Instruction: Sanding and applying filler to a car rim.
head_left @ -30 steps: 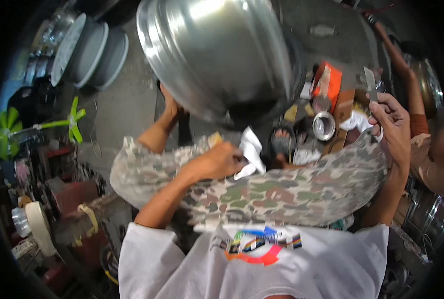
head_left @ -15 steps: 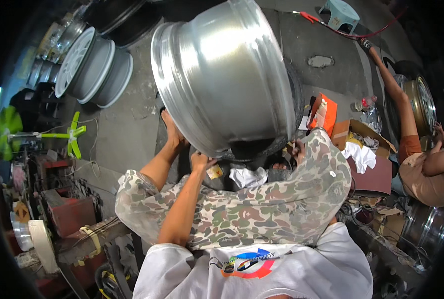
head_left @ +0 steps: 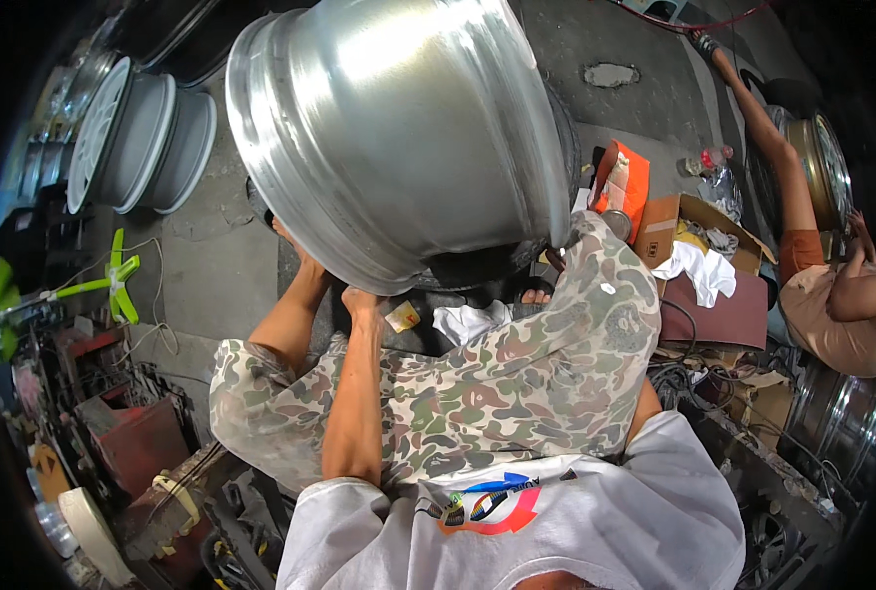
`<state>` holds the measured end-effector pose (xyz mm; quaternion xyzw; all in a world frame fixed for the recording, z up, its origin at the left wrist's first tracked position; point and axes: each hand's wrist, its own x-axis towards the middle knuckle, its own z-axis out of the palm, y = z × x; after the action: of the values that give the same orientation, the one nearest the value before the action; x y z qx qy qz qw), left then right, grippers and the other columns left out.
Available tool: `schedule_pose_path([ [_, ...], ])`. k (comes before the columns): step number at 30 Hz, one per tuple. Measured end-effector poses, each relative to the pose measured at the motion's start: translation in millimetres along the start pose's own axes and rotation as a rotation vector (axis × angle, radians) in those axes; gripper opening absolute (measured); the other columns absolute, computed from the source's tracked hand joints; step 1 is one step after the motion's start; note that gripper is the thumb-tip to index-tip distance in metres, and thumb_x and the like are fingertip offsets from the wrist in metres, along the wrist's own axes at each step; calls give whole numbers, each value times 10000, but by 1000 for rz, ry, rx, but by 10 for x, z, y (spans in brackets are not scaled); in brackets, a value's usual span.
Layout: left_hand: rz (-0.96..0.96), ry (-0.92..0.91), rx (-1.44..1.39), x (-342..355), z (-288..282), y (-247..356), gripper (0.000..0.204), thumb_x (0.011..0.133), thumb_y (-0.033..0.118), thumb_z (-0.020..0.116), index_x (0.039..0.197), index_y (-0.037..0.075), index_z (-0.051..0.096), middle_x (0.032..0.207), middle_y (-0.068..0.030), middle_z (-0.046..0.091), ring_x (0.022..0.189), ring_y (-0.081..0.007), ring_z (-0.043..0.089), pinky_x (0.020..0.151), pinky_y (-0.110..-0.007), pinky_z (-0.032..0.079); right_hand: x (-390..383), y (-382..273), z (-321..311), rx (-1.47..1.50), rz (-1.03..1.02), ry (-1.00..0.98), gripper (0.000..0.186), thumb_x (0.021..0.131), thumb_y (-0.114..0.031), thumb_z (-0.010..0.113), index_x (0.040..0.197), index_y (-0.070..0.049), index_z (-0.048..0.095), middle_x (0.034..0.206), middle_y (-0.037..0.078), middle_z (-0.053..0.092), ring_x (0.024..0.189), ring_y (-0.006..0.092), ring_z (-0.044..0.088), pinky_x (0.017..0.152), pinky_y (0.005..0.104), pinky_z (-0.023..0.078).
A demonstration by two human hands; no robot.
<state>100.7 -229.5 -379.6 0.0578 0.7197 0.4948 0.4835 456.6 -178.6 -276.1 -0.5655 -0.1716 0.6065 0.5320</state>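
Observation:
A big silver wheel rim [head_left: 408, 147] stands on its side in front of me, its lower edge close to my shins. My left hand [head_left: 363, 299] is closed at the lower left lip of the rim, fingertips hidden beneath the metal. Of my right hand [head_left: 556, 259] only a sliver of finger shows by the rim's lower right edge; my camouflage-clad knee hides the remainder. Behind the rim a dark tyre [head_left: 566, 128] shows in part. Between my feet lie a white cloth [head_left: 469, 322] and a small yellow packet [head_left: 401, 316].
To the right are an orange bag [head_left: 623, 187], a cardboard box [head_left: 661, 228] with rags, and a plastic bottle [head_left: 721, 187]. Beyond them a person [head_left: 836, 295] sits beside a gold rim [head_left: 817, 182]. At left stand grey rims [head_left: 148, 143] and a green fan [head_left: 115, 277].
The view has shifted, so most things appear further left. The rim has leaned or rolled left beyond that shift, and my left hand has moved left along with its lower edge.

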Motion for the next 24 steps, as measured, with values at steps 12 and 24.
schedule_pose_path([
  [12,135,-169,86,1574,-485,-40,219,929,221,645,944,5,617,856,-64,658,739,-186,666,675,-394,609,533,662,34,201,222,23,352,1046,-146,355,1314,76,408,1434,228,402,1305,371,423,1105,472,376],
  [24,426,-407,1542,628,-324,-399,214,776,262,741,930,114,760,994,-137,731,941,-342,702,834,-416,552,430,850,-695,-61,229,-354,206,1025,-152,517,1113,34,519,1131,180,640,1011,248,649,901,385,530],
])
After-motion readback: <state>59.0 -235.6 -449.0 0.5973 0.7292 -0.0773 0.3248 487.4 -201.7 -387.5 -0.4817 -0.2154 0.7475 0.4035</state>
